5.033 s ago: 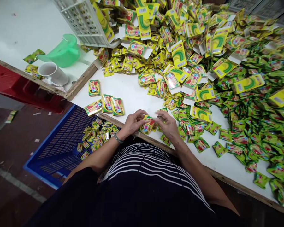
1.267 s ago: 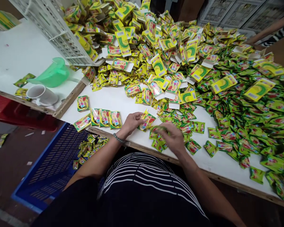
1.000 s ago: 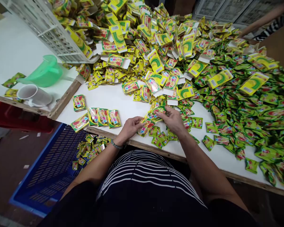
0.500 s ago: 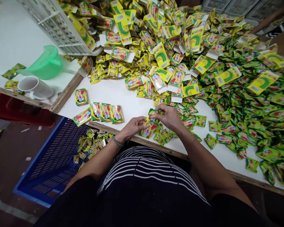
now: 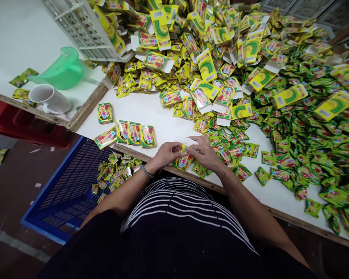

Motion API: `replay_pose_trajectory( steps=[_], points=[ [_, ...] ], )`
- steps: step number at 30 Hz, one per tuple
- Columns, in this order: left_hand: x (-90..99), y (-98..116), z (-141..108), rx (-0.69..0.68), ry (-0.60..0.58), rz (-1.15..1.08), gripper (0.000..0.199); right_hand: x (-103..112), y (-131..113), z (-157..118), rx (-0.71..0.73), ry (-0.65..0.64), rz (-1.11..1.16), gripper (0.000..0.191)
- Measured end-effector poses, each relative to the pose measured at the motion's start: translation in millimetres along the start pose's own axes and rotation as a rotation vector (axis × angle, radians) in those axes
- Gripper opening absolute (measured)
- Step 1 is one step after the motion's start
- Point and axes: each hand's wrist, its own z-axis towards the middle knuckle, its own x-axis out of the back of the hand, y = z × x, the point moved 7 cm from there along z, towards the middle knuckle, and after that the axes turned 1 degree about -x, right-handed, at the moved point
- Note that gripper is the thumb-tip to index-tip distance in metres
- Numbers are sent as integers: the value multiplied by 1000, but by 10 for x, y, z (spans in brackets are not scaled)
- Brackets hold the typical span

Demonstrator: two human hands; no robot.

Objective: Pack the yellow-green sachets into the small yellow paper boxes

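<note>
Currently, five apparently closed cartons (image 5: 148,136) stand finished. The left hand (image 5: 166,155) grasps one carton (image 5: 182,162) at the table edge (image 5: 197,179); right hand (image 5: 206,155) fingers pinch its top, closure unconfirmed. Loose green packets (image 5: 263,176) lie unboxed.

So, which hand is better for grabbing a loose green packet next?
Probably the right hand. The loose green packets lie close beside it and spread out on that side. The left hand is farther from them and seems to hold the small box.
</note>
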Motion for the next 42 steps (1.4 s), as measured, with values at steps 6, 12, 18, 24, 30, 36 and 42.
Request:
replay_pose_trajectory(
  steps=[6,12,18,24,30,36,42],
  points=[
    [200,7,-103,-78,205,9,56,-13,161,-113,-223,148,379,37],
    [189,55,-175,-159,185,193,40,-181,177,-217,-266,155,416,32],
    [184,48,-137,-150,129,227,31,-137,175,-108,-295,83,395,37],
    [215,-31,-123,-99,182,40,46,-44,-1,25,-220,-14,305,28],
    [206,-53,-125,-78,192,1,49,-22,10,121,-259,-41,205,23],
    [155,-47,-130,-87,129,-10,52,-35,115,259,-322,-219,349,30],
    [166,-3,-161,-161,169,142,51,-16,94,161,-305,-356,388,34]
  ],
)
